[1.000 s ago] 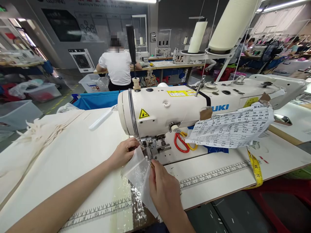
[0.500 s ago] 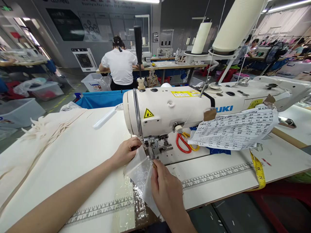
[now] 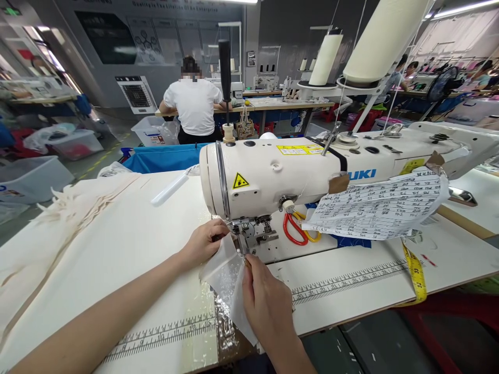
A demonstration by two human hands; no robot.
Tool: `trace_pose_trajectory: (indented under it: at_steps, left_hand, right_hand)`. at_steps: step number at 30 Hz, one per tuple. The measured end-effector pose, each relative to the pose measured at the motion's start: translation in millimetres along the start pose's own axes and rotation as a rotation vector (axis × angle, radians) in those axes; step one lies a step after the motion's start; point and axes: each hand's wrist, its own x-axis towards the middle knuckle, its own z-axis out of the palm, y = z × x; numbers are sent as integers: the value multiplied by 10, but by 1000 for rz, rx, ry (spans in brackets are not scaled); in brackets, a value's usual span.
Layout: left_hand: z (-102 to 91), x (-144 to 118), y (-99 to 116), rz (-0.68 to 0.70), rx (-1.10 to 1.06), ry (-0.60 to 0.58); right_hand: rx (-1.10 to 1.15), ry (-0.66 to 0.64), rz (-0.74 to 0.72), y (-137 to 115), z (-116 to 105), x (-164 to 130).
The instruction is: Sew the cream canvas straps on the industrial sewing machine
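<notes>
Under the head of the white sewing machine, a thin, see-through white piece of fabric lies at the needle area. My left hand pinches its upper left edge, close beside the presser foot; a small dark spot shows between the fingers, too small to name. My right hand is closed around a slim metal tool, whose tip points at the fabric by the foot. Part of the fabric hangs down beside my right hand toward the table's front edge. The needle itself is hard to make out.
Red and yellow-handled scissors lie behind the needle area. A handwritten sheet is taped to the machine arm. A yellow tape measure hangs over the front edge. Pale fabric strips lie at left. A person in white sits ahead.
Both hands keep their places on the fabric and the tool. The whole view has shifted very slightly; nothing is taken up or let go.
</notes>
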Motion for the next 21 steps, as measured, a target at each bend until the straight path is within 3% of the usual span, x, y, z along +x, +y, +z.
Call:
trace_pose_trajectory:
  at_steps: [17,21]
  left_hand:
    - [42,-28,54,33,258,-4]
    - [28,-25,54,56,226,15]
  right_hand:
    - [-79,-55,13,-36,84,-65]
    - [-95,-62,22,-40,83,-64]
